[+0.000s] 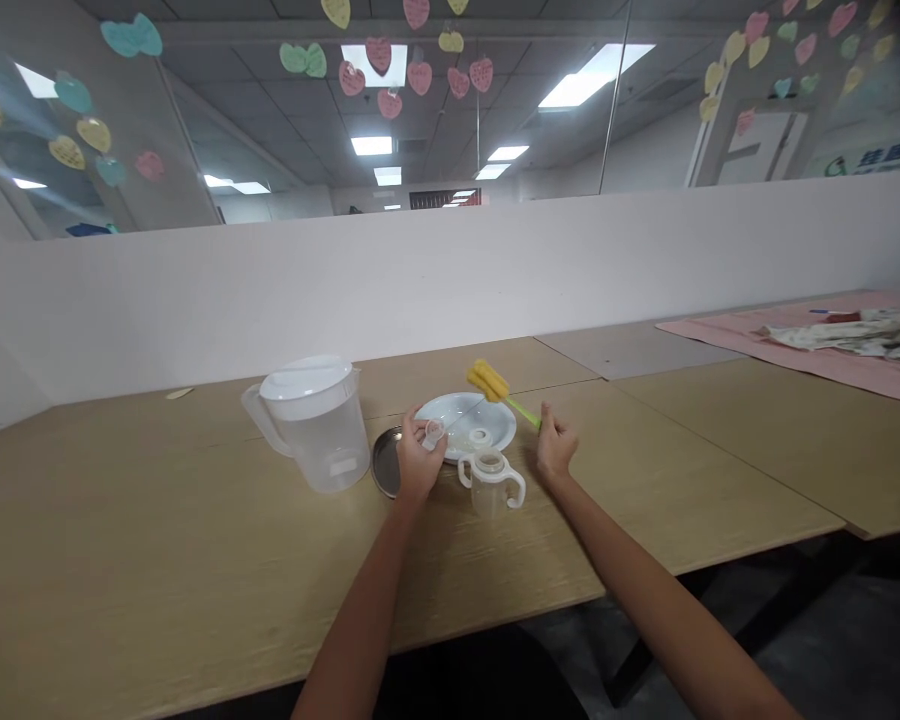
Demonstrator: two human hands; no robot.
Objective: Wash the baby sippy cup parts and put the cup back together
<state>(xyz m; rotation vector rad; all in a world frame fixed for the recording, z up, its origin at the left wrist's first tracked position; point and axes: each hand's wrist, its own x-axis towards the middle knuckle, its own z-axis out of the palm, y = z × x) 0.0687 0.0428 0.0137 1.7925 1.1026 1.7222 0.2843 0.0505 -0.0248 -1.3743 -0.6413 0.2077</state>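
In my left hand point(420, 458) is a small clear plastic cap point(434, 431), gripped between thumb and fingers at the near left rim of a white bowl point(504, 425). My right hand point(556, 445) is wrapped round the green handle of a bottle brush point(489, 381). Its yellow sponge head points up and left over the bowl, apart from the cap. A white ring-shaped part point(481, 438) sits at the bowl's near side. Just in front stands a clear baby cup point(489, 495), upright and lidless, with two white handles.
A lidded clear plastic pitcher point(322, 430) stands left of the bowl. Beside it a round metal dish point(385, 462) is partly behind my left hand. Pink cloth point(787, 345) with fabric on it lies far right. A white wall point(450, 280) backs the wooden table point(195, 560).
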